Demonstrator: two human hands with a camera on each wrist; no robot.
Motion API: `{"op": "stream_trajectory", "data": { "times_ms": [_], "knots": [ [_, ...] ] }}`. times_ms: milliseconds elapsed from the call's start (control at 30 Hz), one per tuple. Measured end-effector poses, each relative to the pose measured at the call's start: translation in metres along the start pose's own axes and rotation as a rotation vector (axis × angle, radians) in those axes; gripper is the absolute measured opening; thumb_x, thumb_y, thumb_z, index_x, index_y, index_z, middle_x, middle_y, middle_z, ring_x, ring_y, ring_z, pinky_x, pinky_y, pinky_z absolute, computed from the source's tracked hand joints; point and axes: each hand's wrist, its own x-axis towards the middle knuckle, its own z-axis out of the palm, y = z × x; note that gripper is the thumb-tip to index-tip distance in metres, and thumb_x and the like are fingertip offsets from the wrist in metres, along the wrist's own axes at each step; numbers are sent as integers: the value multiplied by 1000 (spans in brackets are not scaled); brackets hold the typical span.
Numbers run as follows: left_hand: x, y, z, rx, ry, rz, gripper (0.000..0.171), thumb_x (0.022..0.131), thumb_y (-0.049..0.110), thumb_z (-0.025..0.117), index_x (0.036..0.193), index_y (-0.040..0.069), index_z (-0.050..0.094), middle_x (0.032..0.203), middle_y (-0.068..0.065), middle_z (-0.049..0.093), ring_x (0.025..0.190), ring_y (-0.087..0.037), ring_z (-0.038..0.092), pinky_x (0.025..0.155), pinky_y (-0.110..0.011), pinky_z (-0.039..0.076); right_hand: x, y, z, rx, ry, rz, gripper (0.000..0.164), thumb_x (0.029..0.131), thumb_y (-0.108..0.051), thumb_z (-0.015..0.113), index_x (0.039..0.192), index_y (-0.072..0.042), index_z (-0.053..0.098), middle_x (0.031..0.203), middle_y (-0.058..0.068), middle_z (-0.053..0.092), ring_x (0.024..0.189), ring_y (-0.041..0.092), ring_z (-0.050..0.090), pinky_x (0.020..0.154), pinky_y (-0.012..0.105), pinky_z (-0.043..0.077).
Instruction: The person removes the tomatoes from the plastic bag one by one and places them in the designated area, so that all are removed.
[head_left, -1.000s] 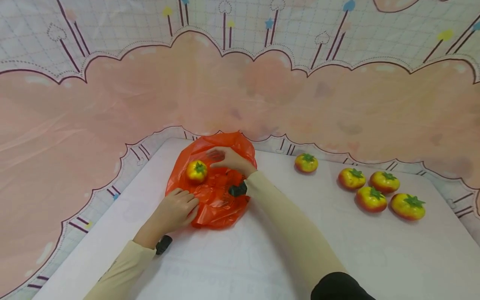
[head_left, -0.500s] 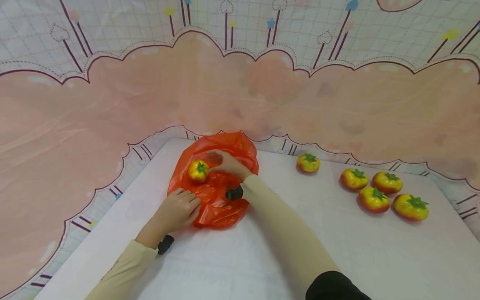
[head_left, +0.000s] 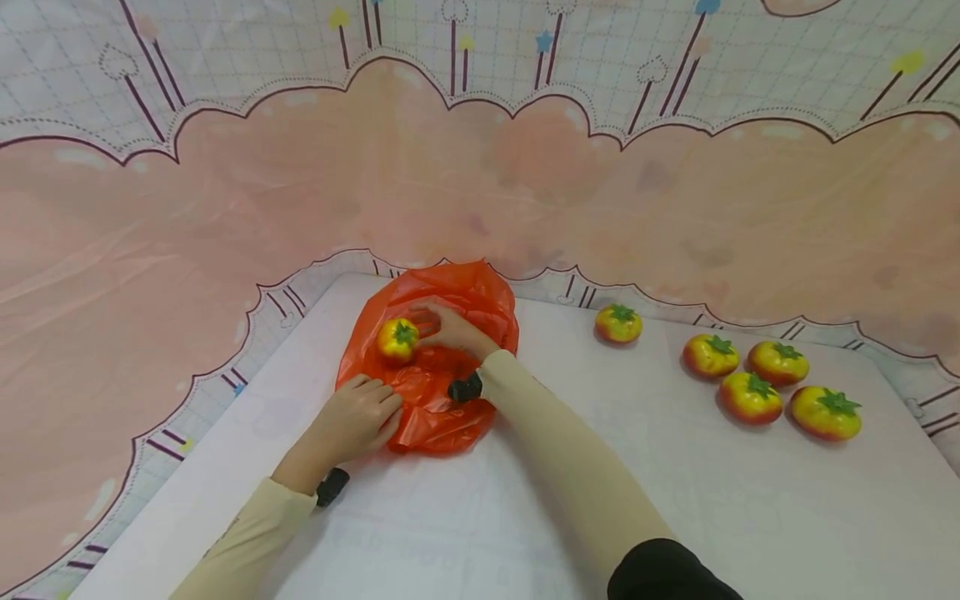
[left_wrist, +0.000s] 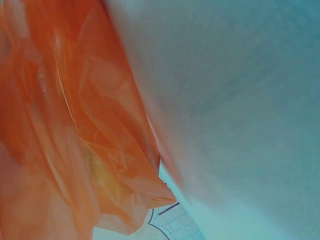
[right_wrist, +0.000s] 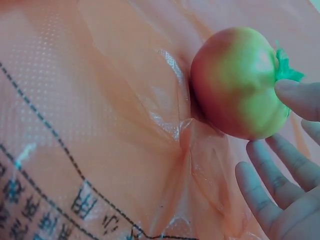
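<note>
A red plastic bag [head_left: 442,425] lies spread on the white table. On it sits a red-and-yellow persimmon [head_left: 397,342] with a green leafy top. My left hand [head_left: 358,421] pinches the bag's near left edge with curled fingers. In the left wrist view, the bag [left_wrist: 105,100] hangs in folds, and the fingers are hidden. My right hand [head_left: 453,331] reaches over the bag from the right. In the right wrist view, its spread fingers [right_wrist: 280,185] have their tips right at the persimmon's [right_wrist: 240,85] edge, and the thumb overlaps the leafy top.
Another persimmon [head_left: 618,324] stands alone right of the bag, near the table's back edge. Several more persimmons [head_left: 750,398] are grouped farther right. A patterned cloth [head_left: 525,192] hangs behind the white table [head_left: 450,533].
The right hand has come slightly down and left, its thumb closer to the persimmon on the bag. The left hand stays at the bag's edge. The head view has shifted a little.
</note>
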Motion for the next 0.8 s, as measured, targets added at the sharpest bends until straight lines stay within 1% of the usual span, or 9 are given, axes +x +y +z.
{"op": "stream_trajectory", "data": {
  "times_ms": [33,200,367,500,633,800],
  "knots": [
    [0,0,0,0,1,1,17,71,20,77,80,8,69,74,-5,70,66,-18,61,69,-32,52,0,0,0,5,1,1,61,86,-3,63,140,-12,37,144,10,43,129,27,47,102,37,45],
    [1,0,-1,1,-10,-5,17,71,20,78,80,8,69,75,-4,71,66,-18,61,70,-32,52,1,-1,2,-44,15,3,56,86,-2,63,138,-13,43,139,7,49,123,25,52,99,34,48],
    [1,0,-2,5,-14,-11,17,71,20,78,80,8,69,75,-4,71,67,-18,62,71,-32,52,2,-1,3,-71,6,26,55,87,2,60,137,-15,47,136,8,52,119,26,55,96,34,50],
    [1,0,-1,11,-14,-8,17,71,20,77,79,8,69,75,-4,71,68,-19,62,71,-32,52,2,-2,2,-94,7,58,54,86,1,61,136,-17,49,132,10,54,116,26,56,95,33,50],
    [0,0,-1,12,-19,-10,17,71,20,77,79,8,68,75,-4,70,69,-19,62,71,-33,52,0,-3,2,-135,8,77,51,86,-2,63,134,-16,51,126,10,56,112,24,55,94,32,51],
    [0,1,-1,8,-19,-12,17,71,20,77,79,9,68,75,-4,70,69,-19,62,72,-33,52,-2,-3,2,-167,0,79,47,85,-4,65,130,-15,55,125,9,58,109,23,55,94,31,50]
  ]
}}
